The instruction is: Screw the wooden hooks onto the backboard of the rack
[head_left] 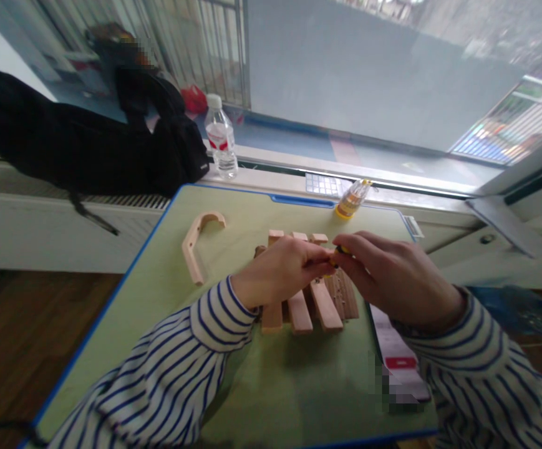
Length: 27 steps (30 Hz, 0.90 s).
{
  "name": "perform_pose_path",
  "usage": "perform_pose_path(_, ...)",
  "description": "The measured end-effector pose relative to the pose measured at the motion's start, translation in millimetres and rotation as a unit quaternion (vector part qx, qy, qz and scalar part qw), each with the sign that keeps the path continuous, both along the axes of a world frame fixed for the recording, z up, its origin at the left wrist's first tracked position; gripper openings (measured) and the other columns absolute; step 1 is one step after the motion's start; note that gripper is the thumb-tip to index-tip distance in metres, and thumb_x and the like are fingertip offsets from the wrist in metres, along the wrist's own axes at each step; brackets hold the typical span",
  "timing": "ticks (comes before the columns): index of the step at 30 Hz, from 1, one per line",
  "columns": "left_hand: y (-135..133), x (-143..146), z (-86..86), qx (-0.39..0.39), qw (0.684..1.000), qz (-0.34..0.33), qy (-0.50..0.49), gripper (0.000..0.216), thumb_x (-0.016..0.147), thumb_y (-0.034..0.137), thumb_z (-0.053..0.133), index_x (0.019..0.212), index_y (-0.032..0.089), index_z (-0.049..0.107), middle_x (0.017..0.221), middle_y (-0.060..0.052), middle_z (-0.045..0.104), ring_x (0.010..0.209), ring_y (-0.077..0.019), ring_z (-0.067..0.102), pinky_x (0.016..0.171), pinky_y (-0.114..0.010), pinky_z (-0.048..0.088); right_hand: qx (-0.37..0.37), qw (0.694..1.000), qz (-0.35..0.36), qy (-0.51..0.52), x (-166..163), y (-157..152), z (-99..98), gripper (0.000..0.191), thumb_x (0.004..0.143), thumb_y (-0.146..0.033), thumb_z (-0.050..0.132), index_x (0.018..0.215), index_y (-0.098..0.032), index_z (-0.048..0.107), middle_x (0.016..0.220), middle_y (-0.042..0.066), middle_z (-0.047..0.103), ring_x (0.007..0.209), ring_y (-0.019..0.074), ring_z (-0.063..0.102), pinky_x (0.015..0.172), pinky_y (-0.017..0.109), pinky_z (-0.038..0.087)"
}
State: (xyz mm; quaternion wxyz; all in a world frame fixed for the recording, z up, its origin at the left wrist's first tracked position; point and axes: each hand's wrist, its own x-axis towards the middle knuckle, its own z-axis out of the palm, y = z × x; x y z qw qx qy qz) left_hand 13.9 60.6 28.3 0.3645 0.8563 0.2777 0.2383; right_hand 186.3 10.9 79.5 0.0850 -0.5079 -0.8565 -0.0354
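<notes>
My right hand (392, 274) pinches a small yellow-and-black screwdriver (340, 250), mostly hidden by the fingers. From the other side my left hand (282, 268) closes its fingertips on the front end of it. Just below both hands lie several pale wooden slats (327, 305), side by side, with a darker grooved wooden piece (349, 296) under or behind them at the right. My left hand and wrist cover part of this wood. To the left, a curved wooden hook-shaped piece (191, 249) with small holes rests apart on the table.
The green table (144, 349) has a blue rim. At its back edge stands a clear case with a yellow base (351, 201). A phone (395, 349) lies beneath my right forearm. On the windowsill are a water bottle (221, 140) and a black bag (177, 134).
</notes>
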Motion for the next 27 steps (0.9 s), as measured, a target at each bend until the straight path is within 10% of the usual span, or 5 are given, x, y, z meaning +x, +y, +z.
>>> perform_pose_path(27,-0.7,1.4,1.8,-0.001,0.999,0.03,-0.022,0.017,0.083,0.027,0.054,0.085,0.017,0.069,0.069,0.001,0.064,0.062,-0.0083,0.055,0.054,-0.02,0.036,-0.061,0.997,0.036,0.024,6.5,8.0,-1.3,0.025,0.091,-0.035,0.035,0.103,-0.019,0.05,0.089,0.005,0.063,0.073,0.0147,0.058,0.062,0.027,0.039)
